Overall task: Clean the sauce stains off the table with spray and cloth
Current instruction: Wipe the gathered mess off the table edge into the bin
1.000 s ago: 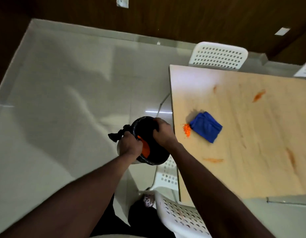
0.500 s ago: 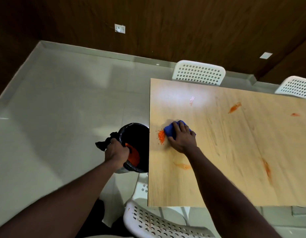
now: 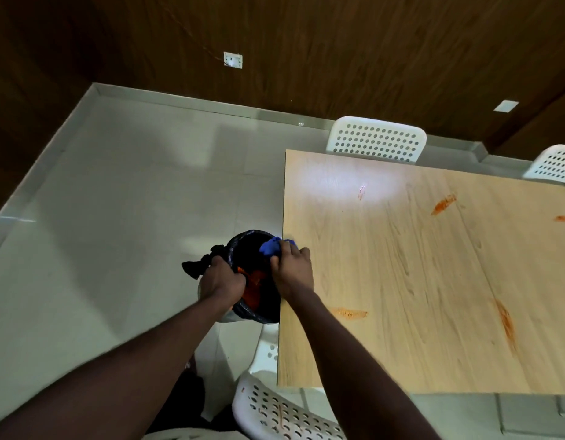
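Gripping the bunched blue cloth (image 3: 271, 247) in the curled fingers of the right hand (image 3: 292, 269), right at the left edge of the table (image 3: 433, 281), above the open bin (image 3: 262, 309). Clutching the bin's black-bagged rim with the left hand (image 3: 222, 279). Farther out on the wood, orange sauce stains (image 3: 349, 312); around it, white chairs (image 3: 376, 139).

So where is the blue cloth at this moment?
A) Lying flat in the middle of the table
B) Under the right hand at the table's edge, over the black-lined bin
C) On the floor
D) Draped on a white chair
B: the right hand grips the blue cloth at the edge of the table, just above the bin that the left hand holds by its rim.
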